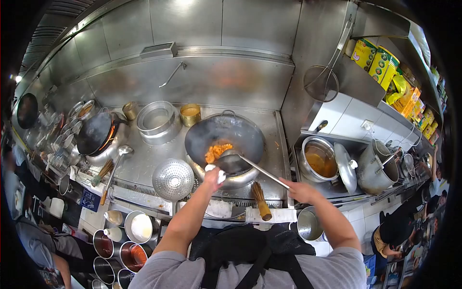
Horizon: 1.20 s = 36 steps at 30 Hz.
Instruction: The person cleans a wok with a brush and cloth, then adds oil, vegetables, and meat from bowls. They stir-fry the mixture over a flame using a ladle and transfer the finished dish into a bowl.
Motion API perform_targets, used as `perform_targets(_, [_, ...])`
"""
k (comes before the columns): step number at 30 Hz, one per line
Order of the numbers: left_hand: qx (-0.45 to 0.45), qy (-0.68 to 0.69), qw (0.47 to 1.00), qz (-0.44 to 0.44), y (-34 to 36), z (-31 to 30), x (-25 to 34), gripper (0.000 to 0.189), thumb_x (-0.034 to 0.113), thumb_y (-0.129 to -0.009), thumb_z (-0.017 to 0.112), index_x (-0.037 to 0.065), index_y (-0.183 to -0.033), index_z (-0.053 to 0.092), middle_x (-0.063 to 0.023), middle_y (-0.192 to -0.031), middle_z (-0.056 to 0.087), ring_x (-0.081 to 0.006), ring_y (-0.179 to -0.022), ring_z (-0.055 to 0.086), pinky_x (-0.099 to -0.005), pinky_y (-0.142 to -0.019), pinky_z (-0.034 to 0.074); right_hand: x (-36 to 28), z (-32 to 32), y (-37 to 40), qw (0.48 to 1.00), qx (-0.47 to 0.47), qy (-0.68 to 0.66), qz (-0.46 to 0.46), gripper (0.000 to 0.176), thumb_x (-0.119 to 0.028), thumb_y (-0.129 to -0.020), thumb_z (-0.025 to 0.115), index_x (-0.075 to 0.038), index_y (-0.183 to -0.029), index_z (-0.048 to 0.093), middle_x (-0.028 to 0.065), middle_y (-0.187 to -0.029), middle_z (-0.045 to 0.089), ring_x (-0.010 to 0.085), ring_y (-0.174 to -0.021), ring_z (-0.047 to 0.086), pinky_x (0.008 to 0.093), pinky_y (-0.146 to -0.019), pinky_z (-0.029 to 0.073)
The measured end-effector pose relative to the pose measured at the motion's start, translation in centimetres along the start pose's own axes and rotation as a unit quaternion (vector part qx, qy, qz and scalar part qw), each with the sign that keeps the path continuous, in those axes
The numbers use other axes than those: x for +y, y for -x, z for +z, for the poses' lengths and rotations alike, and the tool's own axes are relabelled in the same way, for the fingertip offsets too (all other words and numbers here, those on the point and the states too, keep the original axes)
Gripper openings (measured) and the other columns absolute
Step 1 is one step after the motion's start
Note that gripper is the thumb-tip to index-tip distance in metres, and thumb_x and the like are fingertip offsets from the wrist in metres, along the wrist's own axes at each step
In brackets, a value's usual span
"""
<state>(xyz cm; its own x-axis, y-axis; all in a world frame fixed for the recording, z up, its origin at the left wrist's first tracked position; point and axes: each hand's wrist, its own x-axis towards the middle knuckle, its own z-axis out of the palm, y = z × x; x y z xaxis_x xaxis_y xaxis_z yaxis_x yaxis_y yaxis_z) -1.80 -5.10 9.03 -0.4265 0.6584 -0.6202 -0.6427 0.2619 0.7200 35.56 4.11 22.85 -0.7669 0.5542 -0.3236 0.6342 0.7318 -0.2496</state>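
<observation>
A large dark wok (202, 130) sits on the stove with steaming orange food (217, 151) in it. My left hand (211, 178) is closed around a white cloth (220, 176) at the wok's near left rim. My right hand (301, 190) grips the handle end of a metal ladle (264, 170), whose bowl rests in the wok beside the food. Left of the wok lies a perforated strainer (173, 179). A brush (260, 201) with a wooden handle lies between my hands, nearer to me.
Nested metal pots (156, 119) and a tin (190, 114) stand behind. On the right are a pot of brown liquid (319, 159), its lid (345, 168) and a tall pot (378, 174). Containers with red sauce (133, 255) stand lower left. People are at both sides.
</observation>
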Motion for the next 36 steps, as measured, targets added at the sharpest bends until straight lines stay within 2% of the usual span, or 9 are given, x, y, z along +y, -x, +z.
perform_targets(3, [-0.053, -0.03, 0.997, 0.046, 1.0, -3.2, -4.9, 0.019, 0.021, -0.087, 0.06, 0.008, -0.1, 0.058, -0.0074, -0.077, 0.063, -0.0212, -0.064, 0.062, -0.0378, -0.052, 0.049, -2.0, 1.6, -3.2, 0.988, -0.019, 0.083, 0.13, 0.083, -0.008, -0.088, 0.051, -0.039, -0.155, 0.012, 0.0226, -0.109, 0.067, 0.0353, -0.09, 0.068, 0.0462, -0.082, 0.053])
perform_targets(7, [-0.026, 0.043, 0.995, 0.084, 5.3, -6.1, -11.3, 0.031, 0.006, -0.086, 0.057, 0.004, -0.116, 0.056, -0.0096, -0.098, 0.065, -0.0233, -0.086, 0.064, -0.0379, -0.072, 0.054, -3.1, 0.2, 0.7, 0.991, 0.05, 0.075, 0.103, 0.082, -0.007, -0.088, 0.052, -0.037, -0.155, 0.014, 0.0183, -0.093, 0.069, 0.0318, -0.085, 0.068, 0.0441, -0.078, 0.053])
perform_targets(10, [0.001, 0.084, 0.994, 0.065, 8.4, -2.9, -5.4, 0.022, 0.013, -0.089, 0.057, 0.008, -0.11, 0.056, -0.0069, -0.09, 0.065, -0.0232, -0.075, 0.065, -0.0405, -0.061, 0.053, -0.9, -3.7, 5.4, 0.994, -0.02, -0.108, -0.008, 0.078, -0.012, -0.09, 0.056, -0.035, -0.155, 0.018, 0.0158, -0.085, 0.067, 0.0275, -0.076, 0.066, 0.042, -0.074, 0.052])
perform_targets(14, [-0.02, -0.003, 1.0, -0.01, 4.5, 0.8, 2.5, 0.016, 0.024, -0.091, 0.055, 0.011, -0.099, 0.057, -0.0051, -0.081, 0.064, -0.0209, -0.062, 0.063, -0.0343, -0.047, 0.047, -2.0, -5.8, 3.6, 0.956, -0.186, -0.191, 0.12, 0.077, -0.019, -0.091, 0.058, -0.035, -0.155, 0.018, 0.0166, -0.085, 0.066, 0.0289, -0.076, 0.065, 0.0423, -0.076, 0.052])
perform_targets(16, [-0.015, -0.05, 0.999, -0.008, 0.4, -0.2, 0.1, 0.018, 0.026, -0.09, 0.056, 0.01, -0.096, 0.059, -0.0063, -0.076, 0.064, -0.0204, -0.06, 0.062, -0.0326, -0.045, 0.045, 1.6, 1.0, -1.7, 0.996, 0.01, -0.023, -0.081, 0.078, -0.02, -0.092, 0.056, -0.036, -0.155, 0.013, 0.0184, -0.092, 0.069, 0.0341, -0.081, 0.067, 0.0462, -0.079, 0.053])
perform_targets(21, [0.001, 0.002, 0.999, 0.054, 2.1, -4.5, -8.2, 0.025, 0.006, -0.084, 0.059, 0.008, -0.108, 0.053, -0.009, -0.085, 0.061, -0.0228, -0.067, 0.064, -0.0396, -0.052, 0.052, -2.5, 4.7, -4.7, 0.996, 0.017, 0.016, 0.09, 0.079, -0.02, -0.091, 0.054, -0.039, -0.154, 0.01, 0.0207, -0.098, 0.069, 0.0408, -0.089, 0.066, 0.0511, -0.082, 0.052])
perform_targets(27, [0.033, 0.042, 0.997, 0.056, 0.1, -1.1, -1.4, 0.017, 0.018, -0.093, 0.057, 0.004, -0.102, 0.055, -0.0098, -0.081, 0.062, -0.0232, -0.065, 0.063, -0.0406, -0.049, 0.05, 0.2, 9.6, 4.7, 0.96, 0.12, -0.221, 0.121, 0.086, -0.013, -0.086, 0.063, -0.032, -0.155, 0.014, 0.0187, -0.086, 0.067, 0.0433, -0.083, 0.063, 0.051, -0.075, 0.048])
perform_targets(32, [0.004, -0.069, 0.997, 0.024, -3.8, -1.7, -0.7, 0.026, 0.042, -0.089, 0.064, 0.02, -0.101, 0.058, 0.001, -0.078, 0.063, -0.0173, -0.068, 0.063, -0.0378, -0.055, 0.048, 1.5, 10.8, 9.4, 0.801, 0.201, -0.542, 0.156, 0.087, 0.003, -0.091, 0.055, -0.024, -0.158, 0.005, 0.0003, -0.062, 0.046, 0.0109, -0.05, 0.045, 0.0292, -0.045, 0.039])
perform_targets(36, [-0.054, 0.073, 0.996, -0.006, -4.0, -2.4, -1.7, 0.047, 0.057, -0.089, 0.062, 0.02, -0.116, 0.054, -0.0022, -0.1, 0.063, -0.0215, -0.088, 0.064, -0.0413, -0.072, 0.052, 3.0, 8.1, 11.7, 0.773, 0.254, -0.522, 0.257, 0.083, 0.0, -0.093, 0.052, -0.026, -0.158, 0.006, 0.0027, -0.065, 0.048, 0.0129, -0.048, 0.046, 0.0312, -0.043, 0.041])
